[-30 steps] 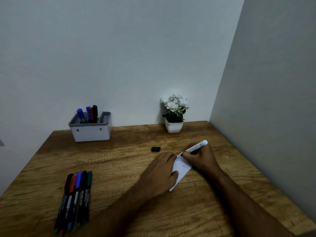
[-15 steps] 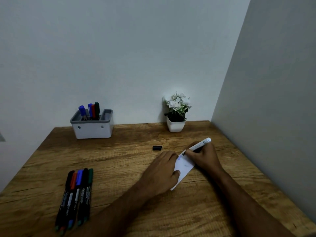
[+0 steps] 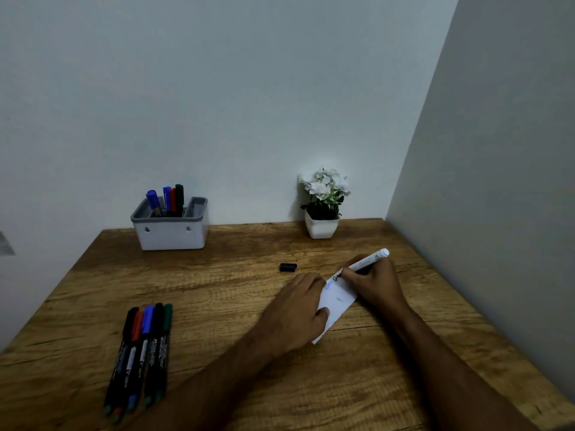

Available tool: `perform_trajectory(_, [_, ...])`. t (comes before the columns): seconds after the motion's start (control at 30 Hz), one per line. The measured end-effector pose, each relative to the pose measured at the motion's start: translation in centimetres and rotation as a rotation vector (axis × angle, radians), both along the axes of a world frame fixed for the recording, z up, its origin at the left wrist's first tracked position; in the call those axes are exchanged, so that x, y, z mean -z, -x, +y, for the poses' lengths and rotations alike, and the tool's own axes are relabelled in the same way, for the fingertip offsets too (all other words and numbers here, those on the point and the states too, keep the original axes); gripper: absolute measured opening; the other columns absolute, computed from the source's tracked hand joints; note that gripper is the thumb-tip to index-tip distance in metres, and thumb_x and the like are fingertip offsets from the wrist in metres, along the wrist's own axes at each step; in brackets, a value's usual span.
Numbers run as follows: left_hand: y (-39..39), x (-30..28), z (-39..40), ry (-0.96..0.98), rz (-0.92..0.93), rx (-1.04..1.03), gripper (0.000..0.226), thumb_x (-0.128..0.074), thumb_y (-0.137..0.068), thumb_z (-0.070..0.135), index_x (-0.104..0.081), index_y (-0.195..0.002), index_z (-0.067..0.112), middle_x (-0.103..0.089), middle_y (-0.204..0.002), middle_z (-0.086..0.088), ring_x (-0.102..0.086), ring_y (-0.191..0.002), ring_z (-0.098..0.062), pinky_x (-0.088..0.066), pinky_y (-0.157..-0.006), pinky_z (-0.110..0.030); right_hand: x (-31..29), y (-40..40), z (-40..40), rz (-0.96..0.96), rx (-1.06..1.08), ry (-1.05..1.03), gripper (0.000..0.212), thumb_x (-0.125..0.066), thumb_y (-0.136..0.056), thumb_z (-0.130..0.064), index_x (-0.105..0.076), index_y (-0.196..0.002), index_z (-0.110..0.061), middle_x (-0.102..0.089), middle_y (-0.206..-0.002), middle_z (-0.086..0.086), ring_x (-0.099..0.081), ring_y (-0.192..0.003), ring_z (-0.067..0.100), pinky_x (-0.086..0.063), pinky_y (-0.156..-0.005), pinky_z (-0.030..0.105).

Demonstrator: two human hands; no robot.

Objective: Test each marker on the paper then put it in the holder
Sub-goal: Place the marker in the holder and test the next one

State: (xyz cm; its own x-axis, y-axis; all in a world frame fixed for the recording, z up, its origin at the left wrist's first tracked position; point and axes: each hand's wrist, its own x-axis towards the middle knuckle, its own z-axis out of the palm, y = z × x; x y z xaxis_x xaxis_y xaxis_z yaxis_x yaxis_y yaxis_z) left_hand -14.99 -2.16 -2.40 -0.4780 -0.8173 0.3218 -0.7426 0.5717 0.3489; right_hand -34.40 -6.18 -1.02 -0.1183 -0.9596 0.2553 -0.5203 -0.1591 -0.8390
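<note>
My right hand [image 3: 373, 283] grips a white marker [image 3: 368, 261], its tip down on the far end of a small white paper [image 3: 337, 301] that bears faint blue and dark marks. My left hand [image 3: 298, 309] lies flat on the paper's left side and holds it down. A black cap [image 3: 288, 267] lies on the wooden table [image 3: 217, 293] just beyond my left hand. Several capped markers [image 3: 141, 349] lie side by side at the front left. A white holder with a grey rim [image 3: 170, 230] at the back left has several markers standing in it.
A small white pot of white flowers [image 3: 322, 206] stands at the back against the wall. A grey wall runs close along the table's right edge [image 3: 466, 306].
The view has tilted slightly. My right hand has shifted the marker a little on the paper's far end; my left hand stays on the paper.
</note>
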Motion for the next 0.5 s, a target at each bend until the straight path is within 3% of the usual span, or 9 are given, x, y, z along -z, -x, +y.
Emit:
perform_trajectory(0.3, [-0.08, -0.03, -0.02, 0.013, 0.002, 0.003, 0.053, -0.046, -0.095, 0.036, -0.04, -0.143, 0.013, -0.04, -0.145, 0.002, -0.034, -0.132, -0.011, -0.033, -0.111, -0.029, -0.17, 0.01, 0.08, 0.003, 0.024, 0.024, 0.006, -0.077, -0.086, -0.008, -0.08, -0.082, -0.011, -0.078, -0.081, -0.004, -0.074, -0.072, 0.002, -0.06, -0.06, 0.021])
perform_trajectory(0.5, [-0.06, 0.02, 0.03, 0.007, 0.005, 0.002, 0.054, -0.046, -0.095, 0.036, -0.04, -0.143, 0.013, -0.04, -0.145, 0.001, -0.035, -0.132, -0.011, -0.033, -0.111, -0.029, -0.2, -0.05, 0.05, 0.003, 0.042, 0.012, 0.002, -0.078, -0.085, -0.009, -0.079, -0.083, -0.01, -0.078, -0.082, -0.003, -0.073, -0.07, 0.001, -0.057, -0.057, 0.017])
